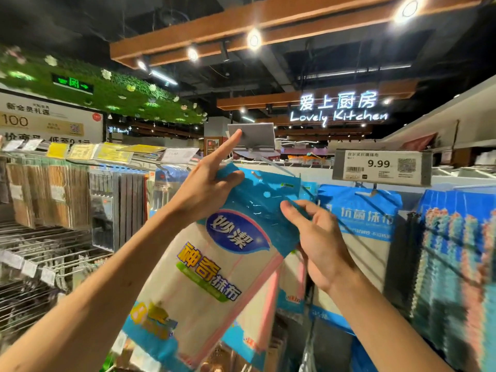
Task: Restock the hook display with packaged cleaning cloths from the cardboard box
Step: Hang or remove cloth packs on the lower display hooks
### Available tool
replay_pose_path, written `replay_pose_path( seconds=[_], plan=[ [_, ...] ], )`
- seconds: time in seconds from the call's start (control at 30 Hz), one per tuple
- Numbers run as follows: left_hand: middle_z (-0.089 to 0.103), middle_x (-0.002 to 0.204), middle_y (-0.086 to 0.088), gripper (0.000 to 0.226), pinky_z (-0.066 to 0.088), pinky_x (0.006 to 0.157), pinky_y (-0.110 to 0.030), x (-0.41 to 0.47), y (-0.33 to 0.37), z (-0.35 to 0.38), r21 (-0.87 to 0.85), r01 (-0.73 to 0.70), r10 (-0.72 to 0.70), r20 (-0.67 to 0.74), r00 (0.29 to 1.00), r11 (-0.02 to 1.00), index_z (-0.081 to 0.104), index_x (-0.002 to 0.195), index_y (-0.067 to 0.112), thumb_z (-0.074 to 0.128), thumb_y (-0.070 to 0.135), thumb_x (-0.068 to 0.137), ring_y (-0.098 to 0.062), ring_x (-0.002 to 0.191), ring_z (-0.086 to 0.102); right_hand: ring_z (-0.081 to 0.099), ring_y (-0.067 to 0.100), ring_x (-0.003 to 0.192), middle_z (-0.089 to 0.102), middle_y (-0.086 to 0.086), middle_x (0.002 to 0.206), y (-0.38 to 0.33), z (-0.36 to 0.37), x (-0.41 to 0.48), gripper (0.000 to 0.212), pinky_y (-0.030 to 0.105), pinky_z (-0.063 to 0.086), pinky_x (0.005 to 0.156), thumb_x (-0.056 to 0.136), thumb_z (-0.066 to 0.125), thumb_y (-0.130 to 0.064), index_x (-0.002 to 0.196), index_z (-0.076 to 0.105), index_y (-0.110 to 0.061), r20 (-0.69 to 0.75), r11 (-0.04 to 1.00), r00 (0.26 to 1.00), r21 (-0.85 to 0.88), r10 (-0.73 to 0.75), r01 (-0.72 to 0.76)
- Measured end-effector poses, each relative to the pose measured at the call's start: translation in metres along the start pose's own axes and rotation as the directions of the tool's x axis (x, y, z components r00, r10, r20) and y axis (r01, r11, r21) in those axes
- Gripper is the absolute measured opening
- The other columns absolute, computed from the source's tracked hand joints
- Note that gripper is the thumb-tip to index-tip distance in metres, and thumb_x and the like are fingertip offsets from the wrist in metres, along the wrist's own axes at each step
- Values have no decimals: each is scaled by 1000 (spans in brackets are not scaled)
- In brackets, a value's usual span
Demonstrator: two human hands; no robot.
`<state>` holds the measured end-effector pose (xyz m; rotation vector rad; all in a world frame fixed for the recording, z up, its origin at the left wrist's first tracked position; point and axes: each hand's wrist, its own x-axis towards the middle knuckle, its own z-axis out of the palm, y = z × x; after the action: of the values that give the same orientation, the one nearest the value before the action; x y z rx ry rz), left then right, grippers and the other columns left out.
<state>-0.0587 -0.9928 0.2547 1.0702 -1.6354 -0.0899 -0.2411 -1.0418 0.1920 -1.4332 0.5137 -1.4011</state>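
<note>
Packaged cleaning cloth (214, 264) held up to the hook display in both hands, ready for hanging.

Left hand (206, 183) pinches the blue header's upper left corner with its thumb, index finger pointing straight up toward a grey label holder (252, 139). Right hand (319, 237) pinches the header's right edge. The packet tilts, its hang hole just beside the thin wire hook (279, 166), apparently not yet threaded. Blue cloth packets (359, 218) hang to the right, under a price tag (381, 166). The next move likely calls for lining the hole up with the hook tip, then sliding the packet back. The cardboard box is out of view.
</note>
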Motion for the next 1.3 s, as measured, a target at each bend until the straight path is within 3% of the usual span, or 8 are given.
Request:
replay_pose_path(
  seconds=[0.2,0.33,0.5,0.77,0.9,1.0,1.1,1.3],
  plan=[
    [66,86,18,65,49,70,-15,14,-23,1,194,-84,120,-185,975,977,42,147,38,65,9,94,11,75,59,61,15,68,67,-9,65,-12,19,28,17,44,55,72,85,71,-30,73,69,-18,-123,872,923,-392,-365,293],
    [66,96,11,53,51,71,-7,18,-32,7,264,-178,257,-303,918,948,49,143,26,59,5,96,14,84,58,58,13,64,62,-8,63,-24,23,39,21,37,52,63,87,69,-29,72,67,-14,-62,796,897,-491,-438,355],
    [67,96,4,49,59,78,-38,26,-36,14,301,-226,329,-357,874,927,52,141,25,56,5,97,-9,85,60,65,17,76,68,-7,75,-25,19,57,13,35,55,69,87,69,-27,77,69,-20,-114,803,928,-546,-356,241],
    [71,98,-4,64,54,70,-36,27,-62,21,497,-213,407,-324,854,841,34,151,34,56,7,97,-20,81,64,66,19,87,68,-4,87,-19,20,71,10,30,54,79,87,73,-25,95,74,-19,-81,749,938,-626,-338,216],
    [63,116,-11,72,41,88,-30,10,-78,31,545,-218,463,-366,807,810,22,153,26,60,13,94,-18,101,52,65,9,89,63,-8,98,18,1,53,59,22,54,77,81,79,-29,131,48,-19,-119,735,841,-559,-528,383],
    [45,136,-1,78,44,101,-28,-29,-103,55,325,-155,308,-497,811,933,18,154,30,64,38,91,-9,120,45,60,17,113,56,1,122,72,-19,28,81,27,51,91,76,73,-57,139,42,-17,-87,653,816,-650,-572,388],
    [48,141,9,74,54,94,-52,-54,-127,80,6,-36,34,-476,879,999,21,151,47,57,61,88,-14,124,55,56,20,122,52,2,134,104,-25,16,68,34,49,100,82,69,-47,138,35,-28,-17,583,792,-687,-610,434],
    [53,144,-11,72,52,95,-50,-17,-141,107,86,96,-51,-421,906,992,24,153,32,48,61,91,-33,121,59,51,24,115,56,17,128,110,-40,44,62,34,43,92,85,71,-20,138,39,-19,-44,516,780,-773,-625,369]
  ],
)
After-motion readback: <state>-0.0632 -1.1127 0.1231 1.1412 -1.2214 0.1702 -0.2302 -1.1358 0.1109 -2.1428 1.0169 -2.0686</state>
